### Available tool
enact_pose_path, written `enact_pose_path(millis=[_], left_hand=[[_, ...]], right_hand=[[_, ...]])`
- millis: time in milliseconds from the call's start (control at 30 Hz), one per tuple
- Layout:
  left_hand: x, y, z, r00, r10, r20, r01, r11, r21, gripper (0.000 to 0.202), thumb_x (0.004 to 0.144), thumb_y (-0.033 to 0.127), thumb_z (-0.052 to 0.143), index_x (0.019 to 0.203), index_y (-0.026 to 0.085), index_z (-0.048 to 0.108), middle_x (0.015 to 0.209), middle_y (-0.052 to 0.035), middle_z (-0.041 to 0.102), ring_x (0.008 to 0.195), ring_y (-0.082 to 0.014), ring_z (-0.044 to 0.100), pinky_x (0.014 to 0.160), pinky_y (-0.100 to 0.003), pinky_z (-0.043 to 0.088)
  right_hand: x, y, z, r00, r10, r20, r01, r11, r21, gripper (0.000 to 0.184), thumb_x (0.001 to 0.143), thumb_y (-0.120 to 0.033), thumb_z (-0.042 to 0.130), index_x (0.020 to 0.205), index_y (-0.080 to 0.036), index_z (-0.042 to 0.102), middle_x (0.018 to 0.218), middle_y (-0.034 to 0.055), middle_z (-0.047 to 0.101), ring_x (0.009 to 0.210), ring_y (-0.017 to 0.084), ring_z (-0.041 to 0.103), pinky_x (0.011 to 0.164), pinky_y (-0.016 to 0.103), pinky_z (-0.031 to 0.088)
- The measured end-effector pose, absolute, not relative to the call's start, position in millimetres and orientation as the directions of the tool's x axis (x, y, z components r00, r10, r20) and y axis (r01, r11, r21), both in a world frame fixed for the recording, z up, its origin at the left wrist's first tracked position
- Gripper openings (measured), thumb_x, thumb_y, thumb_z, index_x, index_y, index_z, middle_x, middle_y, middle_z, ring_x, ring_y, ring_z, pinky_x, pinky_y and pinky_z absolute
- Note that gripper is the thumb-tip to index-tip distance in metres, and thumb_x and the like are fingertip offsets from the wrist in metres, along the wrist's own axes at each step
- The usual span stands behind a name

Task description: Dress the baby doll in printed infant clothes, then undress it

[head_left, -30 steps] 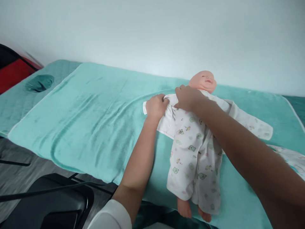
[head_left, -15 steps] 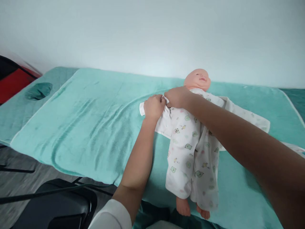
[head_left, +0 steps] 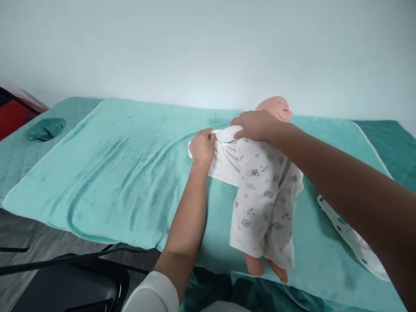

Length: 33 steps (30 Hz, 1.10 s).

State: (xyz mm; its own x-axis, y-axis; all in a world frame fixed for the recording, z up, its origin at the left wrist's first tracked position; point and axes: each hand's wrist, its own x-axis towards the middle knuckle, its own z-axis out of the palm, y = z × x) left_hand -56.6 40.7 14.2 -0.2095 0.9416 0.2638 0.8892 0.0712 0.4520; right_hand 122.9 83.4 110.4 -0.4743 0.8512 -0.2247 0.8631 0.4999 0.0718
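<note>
Two hands at doll (head_left: 276, 107) | L hand (head_left: 202, 147) clenched on romper sleeve (head_left: 224, 164) | R hand (head_left: 256, 125) grips sleeve's top | risk: hard tug may roll doll over, strain seam.

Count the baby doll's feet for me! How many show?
2. One bare foot and the second foot right beside it poke out of the printed romper at the near edge of the towel.

Plain pale wall (head_left: 195, 43). Padded table (head_left: 398, 147) under teal towel (head_left: 113, 164), round hole (head_left: 43, 129) at left end. Grey plank floor (head_left: 22, 234); black chair (head_left: 74, 290) near; red item (head_left: 13, 121) far left.
</note>
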Motion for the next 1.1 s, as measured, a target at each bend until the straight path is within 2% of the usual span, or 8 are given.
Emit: enact_pose_path(millis=[233,300,400,533,700,867,967,1100], left_hand=[[-63,38,12,-0.23,0.964,0.13,0.895,0.157,0.418,0.038,0.097,0.022,0.038,0.122,0.03,0.066,0.115,-0.0061,0.074,0.108,-0.0261,0.067,0.082,-0.033,0.047],[-61,36,14,-0.216,0.966,0.143,0.905,0.144,0.4,0.043,0.095,0.018,0.037,0.129,0.03,0.06,0.121,-0.0074,0.071,0.11,-0.026,0.065,0.083,-0.034,0.047],[-53,32,19,-0.16,0.959,0.235,0.934,0.07,0.35,0.05,0.093,0.013,0.037,0.14,0.028,0.05,0.133,-0.0097,0.063,0.122,-0.0276,0.057,0.095,-0.039,0.045],[-41,31,22,0.058,0.958,0.282,0.951,-0.138,0.276,0.048,0.094,0.021,0.048,0.142,0.029,0.048,0.138,-0.0085,0.058,0.131,-0.0278,0.047,0.113,-0.043,0.033],[-40,35,17,0.151,0.96,0.235,0.943,-0.211,0.256,0.048,0.094,0.028,0.052,0.142,0.026,0.047,0.135,-0.0089,0.059,0.126,-0.0286,0.05,0.109,-0.042,0.037],[-47,37,12,0.103,0.968,0.227,0.966,-0.152,0.21,0.048,0.093,0.019,0.047,0.14,0.026,0.049,0.134,-0.0109,0.059,0.127,-0.0301,0.049,0.105,-0.044,0.039],[-53,37,10,0.067,0.969,0.237,0.973,-0.116,0.202,0.047,0.092,0.02,0.048,0.139,0.026,0.05,0.134,-0.0107,0.06,0.127,-0.0305,0.05,0.105,-0.044,0.039],[-59,37,9,0.023,0.969,0.245,0.978,-0.073,0.195,0.047,0.093,0.022,0.046,0.139,0.028,0.051,0.134,-0.0093,0.06,0.125,-0.0305,0.052,0.105,-0.044,0.039]], right_hand=[[147,72,131,-0.4,0.9,-0.171,0.907,0.415,0.064,0.036,0.096,-0.046,0.052,0.121,-0.024,0.065,0.109,0.0078,0.067,0.098,0.025,0.062,0.081,0.035,0.041],[145,70,130,-0.399,0.904,-0.153,0.911,0.409,0.04,0.036,0.096,-0.045,0.052,0.12,-0.023,0.066,0.108,0.0072,0.067,0.097,0.023,0.062,0.081,0.034,0.04],[135,70,121,-0.428,0.891,-0.153,0.901,0.434,0.01,0.03,0.093,-0.043,0.058,0.115,-0.025,0.067,0.105,0.007,0.068,0.09,0.023,0.062,0.077,0.034,0.042],[118,79,101,-0.485,0.856,-0.176,0.871,0.492,-0.009,0.033,0.093,-0.039,0.058,0.123,-0.026,0.063,0.112,0.0091,0.067,0.095,0.027,0.062,0.075,0.035,0.044],[111,83,90,-0.539,0.82,-0.195,0.841,0.538,-0.059,0.039,0.093,-0.032,0.058,0.131,-0.021,0.06,0.122,0.0129,0.065,0.11,0.032,0.061,0.087,0.041,0.047],[140,60,104,-0.498,0.867,0.034,0.822,0.484,-0.301,0.043,0.097,-0.03,0.047,0.139,-0.019,0.056,0.145,0.0102,0.055,0.132,0.029,0.049,0.107,0.045,0.04],[179,41,100,-0.341,0.918,0.204,0.813,0.396,-0.427,0.039,0.096,-0.027,0.045,0.131,-0.02,0.061,0.139,0.0085,0.06,0.128,0.028,0.053,0.107,0.045,0.042],[239,19,54,-0.039,0.94,0.339,0.822,0.223,-0.524,0.039,0.093,-0.027,0.044,0.128,-0.02,0.061,0.134,0.012,0.062,0.122,0.028,0.058,0.102,0.045,0.047]])
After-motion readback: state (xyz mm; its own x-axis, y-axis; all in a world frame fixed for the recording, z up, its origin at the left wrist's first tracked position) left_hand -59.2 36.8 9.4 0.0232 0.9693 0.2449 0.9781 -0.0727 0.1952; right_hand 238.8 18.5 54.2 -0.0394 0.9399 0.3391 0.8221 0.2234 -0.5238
